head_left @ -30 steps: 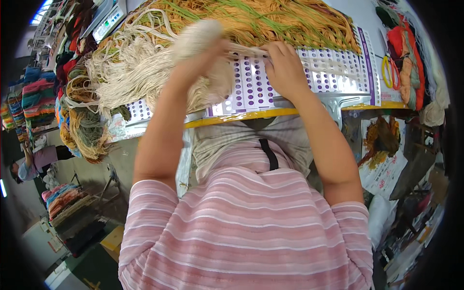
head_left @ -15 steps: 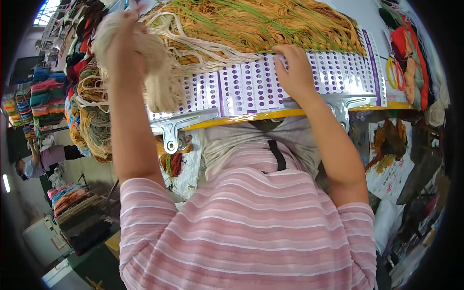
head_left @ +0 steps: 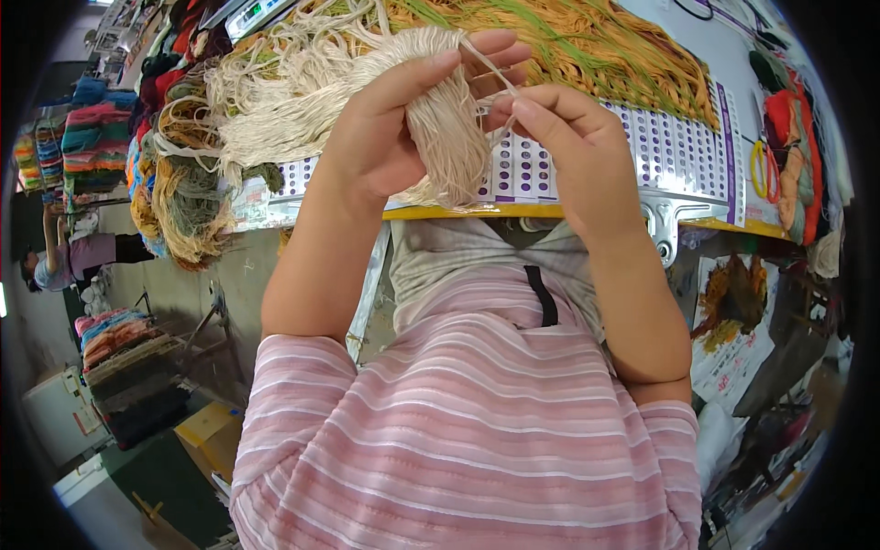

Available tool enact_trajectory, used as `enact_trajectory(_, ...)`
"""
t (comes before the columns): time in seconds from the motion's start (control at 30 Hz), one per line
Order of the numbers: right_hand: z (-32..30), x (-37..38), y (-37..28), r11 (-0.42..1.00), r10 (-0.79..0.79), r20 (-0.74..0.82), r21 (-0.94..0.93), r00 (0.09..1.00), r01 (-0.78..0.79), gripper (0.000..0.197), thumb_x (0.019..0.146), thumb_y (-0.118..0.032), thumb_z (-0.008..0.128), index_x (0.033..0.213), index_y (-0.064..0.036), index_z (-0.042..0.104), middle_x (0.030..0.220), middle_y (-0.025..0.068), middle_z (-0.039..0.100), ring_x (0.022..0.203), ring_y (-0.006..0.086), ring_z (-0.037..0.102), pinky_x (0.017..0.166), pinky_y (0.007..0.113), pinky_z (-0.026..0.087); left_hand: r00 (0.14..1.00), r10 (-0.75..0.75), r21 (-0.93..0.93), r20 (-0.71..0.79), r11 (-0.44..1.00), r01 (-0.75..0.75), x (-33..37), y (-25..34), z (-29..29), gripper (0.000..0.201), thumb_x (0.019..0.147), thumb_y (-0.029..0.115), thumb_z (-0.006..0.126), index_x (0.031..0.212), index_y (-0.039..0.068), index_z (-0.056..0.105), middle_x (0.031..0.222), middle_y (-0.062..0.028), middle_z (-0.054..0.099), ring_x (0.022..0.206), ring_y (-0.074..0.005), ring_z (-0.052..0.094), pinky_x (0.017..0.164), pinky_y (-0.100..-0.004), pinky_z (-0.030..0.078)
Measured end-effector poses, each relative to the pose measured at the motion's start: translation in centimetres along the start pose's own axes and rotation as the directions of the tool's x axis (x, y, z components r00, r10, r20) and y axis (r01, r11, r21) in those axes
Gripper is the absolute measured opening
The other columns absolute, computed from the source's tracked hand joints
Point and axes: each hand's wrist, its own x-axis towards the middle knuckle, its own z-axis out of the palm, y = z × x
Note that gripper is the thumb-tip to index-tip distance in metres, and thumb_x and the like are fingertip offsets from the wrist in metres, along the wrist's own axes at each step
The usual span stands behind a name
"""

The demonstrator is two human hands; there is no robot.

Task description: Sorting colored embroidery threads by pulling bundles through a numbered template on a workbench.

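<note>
A hank of cream yarn point(head_left: 449, 137) hangs over my left hand point(head_left: 380, 124), held between the thumb and the fingers behind it. With thumb and forefinger together, my right hand point(head_left: 577, 142) pinches a thin cream strand that runs from the top of the hank. Both hands are raised above the near edge of the table. More cream yarn point(head_left: 284, 128) spreads out to the left behind my left wrist. Beyond the hands lies a wide pile of orange and green yarn point(head_left: 605, 46).
White sheets with purple dots point(head_left: 678, 151) lie along the table's yellow front edge, beside a metal clip point(head_left: 667, 240). Scissors with red and yellow handles point(head_left: 768, 171) rest near red and peach yarn point(head_left: 790, 137) at right. Mixed skeins point(head_left: 179, 188) hang at left; another person point(head_left: 64, 257) is farther off.
My left hand has come right and nearer with the cream hank. My right hand has risen off the dotted sheets and now pinches a strand. The clip on the left is out of sight.
</note>
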Motion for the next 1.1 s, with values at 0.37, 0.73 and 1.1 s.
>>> enact_trajectory(0.37, 1.3, -1.7, -1.4, 0.983, 0.169, 0.085, 0.052, 0.982, -0.174, 0.020, 0.092, -0.010, 0.052, 0.094, 0.0070, 0.062, 0.083, 0.0131, 0.068, 0.075, 0.0141, 0.065, 0.073, 0.026, 0.052, 0.999, 0.005, 0.100, -0.044, 0.995, 0.000, -1.5, -0.1, -0.3, 0.054, 0.089, 0.019, 0.055, 0.137, 0.001, 0.037, 0.110, -0.0103, 0.059, 0.100, -0.0179, 0.058, 0.090, -0.0310, 0.045)
enact_trajectory(0.73, 1.2, -2.3, -1.5, 0.986, 0.160, 0.063, 0.036, 0.985, -0.162, 0.021, 0.094, -0.011, 0.048, 0.097, 0.0061, 0.059, 0.084, 0.0140, 0.068, 0.074, 0.0145, 0.065, 0.069, 0.026, 0.053, 0.993, 0.049, 0.188, -0.109, 0.982, -0.028, -1.6, -0.4, 1.2, 0.057, 0.087, 0.011, 0.058, 0.138, 0.003, 0.037, 0.082, -0.0032, 0.062, 0.075, -0.0107, 0.058, 0.069, -0.0241, 0.046)
enact_trajectory(1.1, 1.8, -1.1, -1.6, 0.963, 0.140, 0.042, -0.238, 0.989, -0.127, 0.017, 0.082, -0.011, 0.065, 0.094, 0.0014, 0.064, 0.064, -0.0042, 0.054, 0.056, 0.0014, 0.044, 0.049, 0.018, 0.034, 0.997, -0.022, -0.053, 0.073, 0.998, 0.026, -1.2, -1.1, 0.7, 0.060, 0.093, 0.032, 0.043, 0.142, 0.002, 0.026, 0.145, -0.0220, 0.028, 0.130, -0.0319, 0.037, 0.104, -0.0460, 0.036)
